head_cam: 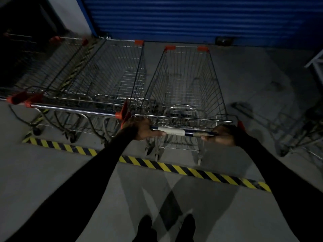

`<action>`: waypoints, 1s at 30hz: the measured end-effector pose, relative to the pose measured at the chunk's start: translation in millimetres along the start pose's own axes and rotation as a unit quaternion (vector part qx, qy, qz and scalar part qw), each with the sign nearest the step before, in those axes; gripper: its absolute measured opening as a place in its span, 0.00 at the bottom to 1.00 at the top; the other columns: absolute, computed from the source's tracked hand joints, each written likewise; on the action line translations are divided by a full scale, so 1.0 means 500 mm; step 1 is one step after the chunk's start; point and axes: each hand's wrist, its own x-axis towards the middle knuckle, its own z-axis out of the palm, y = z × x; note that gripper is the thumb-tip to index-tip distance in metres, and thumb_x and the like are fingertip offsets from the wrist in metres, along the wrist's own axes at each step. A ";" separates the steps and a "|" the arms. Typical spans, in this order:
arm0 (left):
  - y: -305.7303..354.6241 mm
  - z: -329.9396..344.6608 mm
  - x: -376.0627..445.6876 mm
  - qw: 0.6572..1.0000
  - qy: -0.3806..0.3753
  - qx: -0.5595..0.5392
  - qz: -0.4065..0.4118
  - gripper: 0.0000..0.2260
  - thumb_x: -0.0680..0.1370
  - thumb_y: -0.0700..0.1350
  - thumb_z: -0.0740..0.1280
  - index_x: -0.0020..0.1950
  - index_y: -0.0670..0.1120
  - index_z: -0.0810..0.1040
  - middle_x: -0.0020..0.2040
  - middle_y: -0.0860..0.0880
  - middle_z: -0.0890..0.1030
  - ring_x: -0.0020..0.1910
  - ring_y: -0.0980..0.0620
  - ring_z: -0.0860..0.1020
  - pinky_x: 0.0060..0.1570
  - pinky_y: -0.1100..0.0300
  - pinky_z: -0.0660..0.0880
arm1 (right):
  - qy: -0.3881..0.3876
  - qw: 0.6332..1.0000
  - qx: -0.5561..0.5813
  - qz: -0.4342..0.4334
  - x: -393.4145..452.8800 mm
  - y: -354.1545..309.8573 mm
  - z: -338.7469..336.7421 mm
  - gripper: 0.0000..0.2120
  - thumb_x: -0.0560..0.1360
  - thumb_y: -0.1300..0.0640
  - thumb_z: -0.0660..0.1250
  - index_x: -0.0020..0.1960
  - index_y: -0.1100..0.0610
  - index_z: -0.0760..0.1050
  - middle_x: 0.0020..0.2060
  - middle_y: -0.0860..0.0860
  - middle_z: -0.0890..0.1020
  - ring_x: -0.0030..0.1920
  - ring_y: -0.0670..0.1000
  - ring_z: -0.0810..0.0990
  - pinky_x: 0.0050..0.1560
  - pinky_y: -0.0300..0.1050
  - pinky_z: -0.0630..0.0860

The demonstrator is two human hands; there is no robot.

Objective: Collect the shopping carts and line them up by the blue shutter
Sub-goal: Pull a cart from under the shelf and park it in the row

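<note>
Carts stand in a row on the grey floor (pixel 244 81), with their far ends turned to the blue shutter (pixel 192 16) at the far side. The right cart (pixel 187 81) is the one the person holds. Its wire basket is seen from above, with two orange corner caps at the far rim, close to the bottom edge of the shutter. Its handle (pixel 174 132) is a dark bar with a pale label in the middle.

The left hand (pixel 142 128) holds the left end of the handle; the fingers curl over the bar and the thumb points to the label. The right hand (pixel 221 135) holds the right end in the same way, fingers wrapped around the bar. Both arms are in black sleeves (pixel 97 172).

Just to the left of this cart stands the middle cart (pixel 118 75), almost touching it at the near corner, where its orange handle end is beside the left hand. Further left there are more carts (pixel 57 67), pushed close together; the picture is dark and blurred there, so I cannot count them.

A yellow and black stripe (pixel 174 167) runs across the floor, just near of the cart wheels. At the bottom, two dark shoes (pixel 145 227) stand on the floor. At the right edge lies some dark metal frame (pixel 297 133); I cannot tell what it is.
</note>
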 end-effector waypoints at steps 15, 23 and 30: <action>-0.055 -0.019 0.108 0.991 0.061 0.037 0.112 0.53 0.64 0.92 0.45 0.66 0.58 0.84 0.40 0.53 0.87 0.39 0.53 0.85 0.52 0.52 0.83 | 0.176 0.966 -0.180 0.066 -0.032 -0.068 0.008 0.31 0.72 0.15 0.46 0.34 0.40 0.68 0.44 0.42 0.84 0.60 0.51 0.83 0.82 0.64 0.53; -0.051 -0.017 0.093 0.986 0.114 0.029 0.117 0.50 0.64 0.91 0.46 0.58 0.57 0.86 0.39 0.52 0.85 0.40 0.51 0.84 0.46 0.56 0.82 | 0.250 0.950 -0.177 0.070 -0.043 -0.070 0.017 0.33 0.75 0.19 0.47 0.45 0.41 0.80 0.51 0.41 0.87 0.63 0.46 0.82 0.82 0.56 0.43; -0.030 0.001 0.065 0.962 0.212 -0.035 0.170 0.35 0.76 0.81 0.58 0.63 0.55 0.83 0.55 0.53 0.87 0.55 0.50 0.85 0.48 0.57 0.78 | 0.366 0.926 -0.086 0.039 -0.052 -0.072 0.018 0.28 0.77 0.30 0.65 0.57 0.52 0.87 0.59 0.53 0.87 0.62 0.60 0.84 0.73 0.59 0.72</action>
